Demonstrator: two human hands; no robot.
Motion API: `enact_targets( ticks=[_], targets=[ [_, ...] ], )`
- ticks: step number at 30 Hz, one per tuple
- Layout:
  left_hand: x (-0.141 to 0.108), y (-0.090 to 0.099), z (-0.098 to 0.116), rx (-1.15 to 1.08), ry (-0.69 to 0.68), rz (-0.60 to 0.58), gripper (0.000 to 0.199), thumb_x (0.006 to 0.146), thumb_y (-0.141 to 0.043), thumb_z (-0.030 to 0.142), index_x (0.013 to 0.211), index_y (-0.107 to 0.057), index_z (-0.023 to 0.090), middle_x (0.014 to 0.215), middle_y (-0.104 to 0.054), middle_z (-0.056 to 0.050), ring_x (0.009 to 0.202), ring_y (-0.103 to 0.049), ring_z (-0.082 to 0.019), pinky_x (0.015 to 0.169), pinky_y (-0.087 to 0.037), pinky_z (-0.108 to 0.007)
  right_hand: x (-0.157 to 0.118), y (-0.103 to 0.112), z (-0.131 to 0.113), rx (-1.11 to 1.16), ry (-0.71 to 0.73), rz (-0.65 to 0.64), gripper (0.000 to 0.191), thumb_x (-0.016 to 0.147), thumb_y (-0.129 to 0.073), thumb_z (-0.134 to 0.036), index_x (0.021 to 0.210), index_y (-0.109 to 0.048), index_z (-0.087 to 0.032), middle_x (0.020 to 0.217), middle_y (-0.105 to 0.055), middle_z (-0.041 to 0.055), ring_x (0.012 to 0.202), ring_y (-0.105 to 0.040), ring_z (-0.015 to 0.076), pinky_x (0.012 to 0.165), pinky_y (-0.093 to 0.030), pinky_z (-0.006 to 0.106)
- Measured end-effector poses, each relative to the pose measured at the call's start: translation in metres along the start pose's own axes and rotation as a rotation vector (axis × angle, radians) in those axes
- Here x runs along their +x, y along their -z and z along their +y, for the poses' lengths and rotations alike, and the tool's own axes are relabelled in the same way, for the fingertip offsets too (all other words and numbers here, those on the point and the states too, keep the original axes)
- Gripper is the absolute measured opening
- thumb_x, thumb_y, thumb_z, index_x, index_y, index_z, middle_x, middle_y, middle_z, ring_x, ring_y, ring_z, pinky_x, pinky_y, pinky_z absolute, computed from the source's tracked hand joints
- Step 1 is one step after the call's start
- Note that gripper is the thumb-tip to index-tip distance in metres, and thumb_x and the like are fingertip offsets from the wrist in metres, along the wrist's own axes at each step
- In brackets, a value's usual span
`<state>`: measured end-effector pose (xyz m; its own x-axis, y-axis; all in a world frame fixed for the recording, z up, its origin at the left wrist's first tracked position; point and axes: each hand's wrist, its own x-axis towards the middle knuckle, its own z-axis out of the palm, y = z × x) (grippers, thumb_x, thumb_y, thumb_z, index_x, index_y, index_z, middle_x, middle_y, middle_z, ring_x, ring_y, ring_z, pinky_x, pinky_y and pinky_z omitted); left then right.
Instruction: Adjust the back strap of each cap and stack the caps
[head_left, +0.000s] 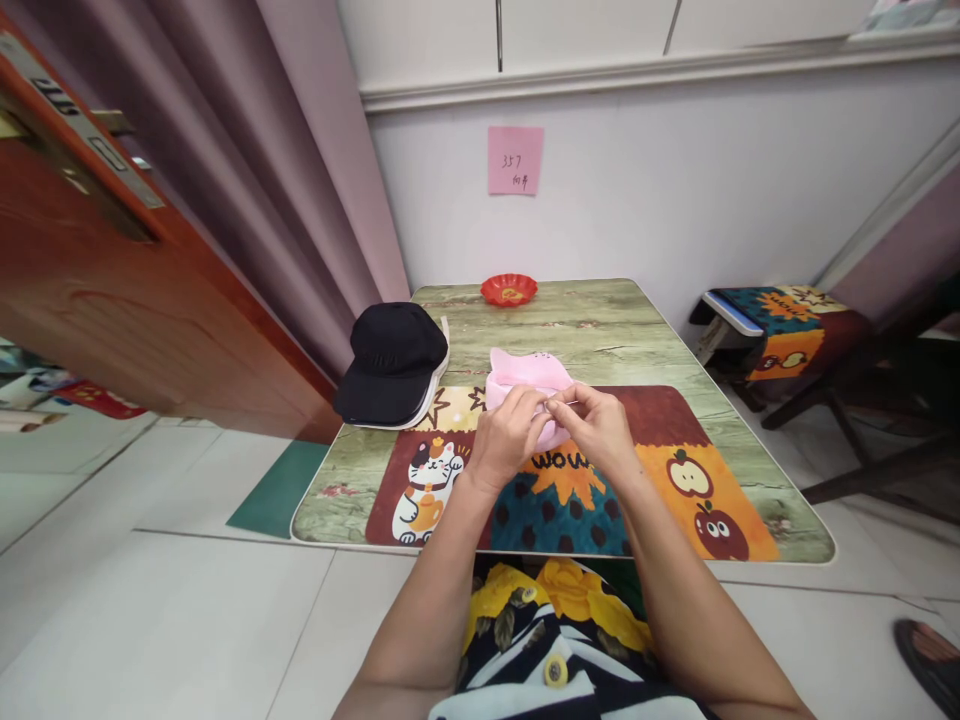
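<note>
A soft pink cap (527, 367) with a pointed ear-like corner and small dark marks lies on the patterned mat, its near side facing me. Both hands meet over its near edge. My left hand (510, 425) is closed, with thumb and fingertips pinching the cap's edge. My right hand (596, 425) pinches at the same spot from the right, fingertips touching those of the left. Something thin and pale shows between the fingertips, too small to name. My fingers hide part of the cap's near side.
Left on the table (585, 310) sits a black cap (394, 350) stacked over a white one (439, 385). A red scalloped dish (509, 290) stands near the wall. The mat (667, 420) lies along the front edge. A wooden door (187, 330) is at left, a stool (795, 320) at right.
</note>
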<state>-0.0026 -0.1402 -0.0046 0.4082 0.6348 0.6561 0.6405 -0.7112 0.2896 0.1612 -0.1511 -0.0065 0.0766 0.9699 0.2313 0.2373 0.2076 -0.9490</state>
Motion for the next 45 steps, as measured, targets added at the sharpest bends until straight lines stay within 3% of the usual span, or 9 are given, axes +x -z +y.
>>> enact_targets(
  ticks=[5, 13, 20, 25, 28, 33, 39, 45],
  targets=[
    [-0.001, -0.001, -0.002, -0.017, 0.002, 0.01, 0.013, 0.099, -0.052, 0.023, 0.106, -0.061, 0.018, 0.103, -0.071, -0.009, 0.098, -0.069, -0.019, 0.081, -0.054, -0.028, 0.001, -0.009, 0.008, 0.29, -0.084, -0.043, 0.033, 0.075, -0.076, -0.051, 0.079, -0.065, -0.02, 0.069, -0.068, 0.001, 0.061, -0.065, 0.0168, 0.061, -0.057, 0.031],
    [-0.002, -0.003, -0.001, -0.064, 0.011, 0.023, 0.013, 0.099, -0.052, 0.025, 0.103, -0.065, 0.02, 0.101, -0.073, -0.007, 0.097, -0.07, -0.018, 0.081, -0.054, -0.027, 0.002, -0.013, 0.011, 0.335, -0.031, 0.005, 0.029, 0.075, -0.075, -0.045, 0.074, -0.06, -0.021, 0.066, -0.062, -0.0015, 0.061, -0.06, 0.0147, 0.06, -0.052, 0.028],
    [-0.002, -0.006, 0.003, -0.056, 0.012, 0.061, 0.012, 0.098, -0.053, 0.022, 0.101, -0.064, 0.019, 0.099, -0.072, -0.007, 0.095, -0.069, -0.018, 0.079, -0.053, -0.027, 0.002, -0.015, 0.017, 0.289, -0.075, 0.064, 0.027, 0.076, -0.075, -0.042, 0.076, -0.059, -0.021, 0.068, -0.063, -0.0016, 0.061, -0.06, 0.014, 0.06, -0.051, 0.027],
    [-0.002, -0.005, -0.001, -0.101, 0.01, 0.073, 0.013, 0.098, -0.055, 0.025, 0.105, -0.064, 0.019, 0.102, -0.072, -0.008, 0.1, -0.069, -0.018, 0.081, -0.054, -0.027, 0.001, -0.009, 0.012, 0.386, -0.041, 0.001, 0.031, 0.074, -0.081, -0.043, 0.083, -0.062, -0.02, 0.073, -0.066, -0.0011, 0.063, -0.063, 0.013, 0.061, -0.054, 0.025],
    [-0.003, -0.003, -0.006, -0.162, 0.036, 0.087, 0.016, 0.097, -0.058, 0.024, 0.11, -0.065, 0.02, 0.108, -0.071, -0.008, 0.101, -0.069, -0.018, 0.083, -0.054, -0.028, 0.0, -0.002, 0.008, 0.359, 0.008, -0.082, 0.025, 0.081, -0.075, -0.041, 0.089, -0.067, -0.019, 0.078, -0.069, 0.0011, 0.069, -0.067, 0.0145, 0.067, -0.057, 0.027],
    [-0.003, -0.001, -0.012, -0.278, 0.093, 0.1, 0.018, 0.092, -0.064, 0.02, 0.11, -0.068, 0.02, 0.109, -0.071, -0.009, 0.101, -0.067, -0.019, 0.086, -0.053, -0.031, -0.002, 0.007, 0.005, 0.255, 0.093, -0.248, 0.032, 0.083, -0.071, -0.029, 0.115, -0.065, -0.022, 0.11, -0.074, 0.0061, 0.098, -0.073, 0.0206, 0.088, -0.06, 0.033],
    [-0.003, 0.0, -0.013, -0.338, 0.131, 0.058, 0.018, 0.092, -0.065, 0.022, 0.109, -0.07, 0.021, 0.11, -0.07, -0.008, 0.099, -0.067, -0.019, 0.086, -0.053, -0.031, -0.001, 0.003, 0.011, 0.003, 0.187, -0.112, 0.035, 0.082, -0.072, -0.028, 0.116, -0.071, -0.021, 0.108, -0.077, 0.0075, 0.086, -0.076, 0.0214, 0.082, -0.063, 0.034],
    [-0.002, -0.001, -0.012, -0.379, 0.184, 0.083, 0.016, 0.088, -0.069, 0.021, 0.104, -0.072, 0.02, 0.107, -0.07, -0.007, 0.09, -0.066, -0.017, 0.082, -0.053, -0.031, -0.001, -0.001, 0.016, -0.032, 0.208, -0.054, 0.028, 0.083, -0.073, -0.031, 0.109, -0.074, -0.021, 0.104, -0.078, 0.0071, 0.084, -0.077, 0.023, 0.076, -0.063, 0.032]
  ],
)
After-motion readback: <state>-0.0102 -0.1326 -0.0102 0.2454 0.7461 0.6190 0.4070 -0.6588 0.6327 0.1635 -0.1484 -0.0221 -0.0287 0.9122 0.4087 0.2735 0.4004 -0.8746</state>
